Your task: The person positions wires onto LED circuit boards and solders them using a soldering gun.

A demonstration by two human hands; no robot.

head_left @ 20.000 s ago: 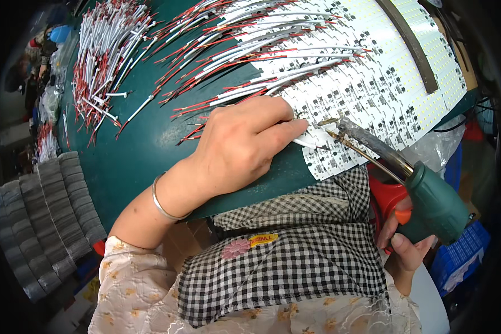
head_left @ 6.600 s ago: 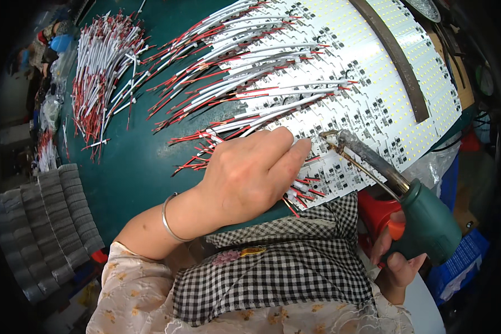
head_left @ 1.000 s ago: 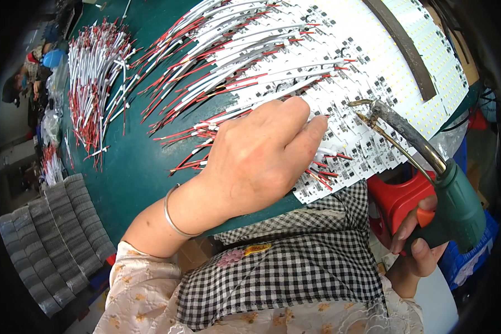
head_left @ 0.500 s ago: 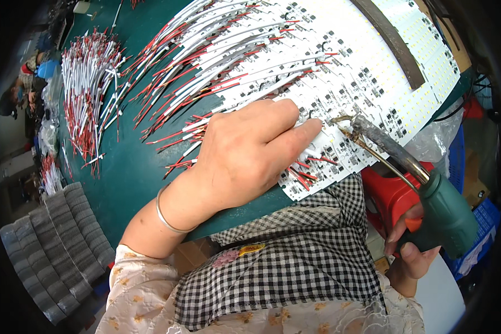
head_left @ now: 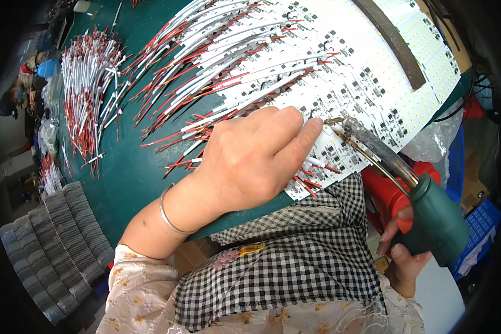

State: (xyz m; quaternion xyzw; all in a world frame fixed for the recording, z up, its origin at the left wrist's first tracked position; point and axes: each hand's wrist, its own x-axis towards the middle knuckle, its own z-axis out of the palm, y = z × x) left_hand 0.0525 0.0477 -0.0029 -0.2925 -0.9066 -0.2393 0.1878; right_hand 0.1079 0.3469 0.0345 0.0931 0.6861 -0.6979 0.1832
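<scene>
My left hand (head_left: pixel 256 156) is closed over the near edge of the white circuit board sheet (head_left: pixel 367 50), thumb and forefinger pinched together. Short white wires with red ends (head_left: pixel 315 161) poke out from beneath its palm. What lies right at the fingertips is hidden. My right hand (head_left: pixel 403 250) is wrapped round the grip of a green soldering gun (head_left: pixel 440 220). The gun's dark metal barrel and thin feed tube point up and left, and the bent tip (head_left: pixel 334 120) is close beside my left fingertips, at the board. Rows of red-and-white wires (head_left: pixel 206 72) lie across the board's left part.
A thick heap of similar wires (head_left: pixel 92 92) rests on the green table mat (head_left: pixel 128 195) at the left. A dark curved bar (head_left: pixel 392 44) lies across the board. Wrapped grey stacks (head_left: pixel 58 250) stand at the lower left. Red (head_left: pixel 381 189) and blue crates (head_left: pixel 479 234) are at the right.
The soldering gun has shifted left and slightly down, bringing its tip nearer my left fingertips. My left hand has moved slightly, and the wire ends beneath it have changed position.
</scene>
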